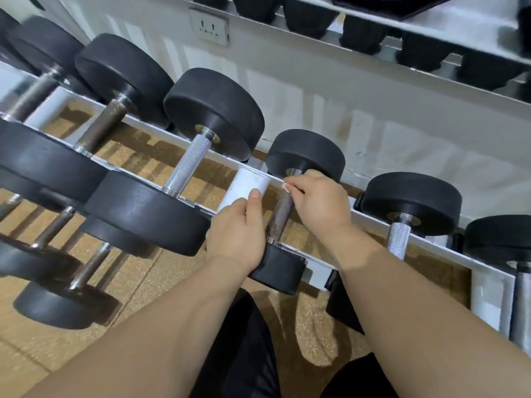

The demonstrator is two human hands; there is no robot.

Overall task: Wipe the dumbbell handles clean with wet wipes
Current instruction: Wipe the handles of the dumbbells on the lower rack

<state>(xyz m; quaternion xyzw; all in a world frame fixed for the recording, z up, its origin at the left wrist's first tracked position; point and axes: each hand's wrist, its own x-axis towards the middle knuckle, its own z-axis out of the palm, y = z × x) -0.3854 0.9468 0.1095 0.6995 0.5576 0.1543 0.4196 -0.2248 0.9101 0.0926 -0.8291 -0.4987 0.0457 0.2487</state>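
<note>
A small black dumbbell lies across the white rack, its knurled handle (281,213) dark and damp-looking. My right hand (317,201) grips the far end of that handle, just below the far head (306,155). A bit of white wet wipe (287,187) shows under its fingers. My left hand (237,232) sits on the near head (283,272). Its fingers curl down over the head's edge out of sight, and its thumb points up beside the handle.
Larger dumbbells (214,113) fill the rack to the left, smaller ones (411,202) to the right. A white rack crossbar (244,186) runs beside my left thumb. A second shelf of weights (365,27) hangs above, in front of a wall socket (209,27). Brown speckled floor lies below.
</note>
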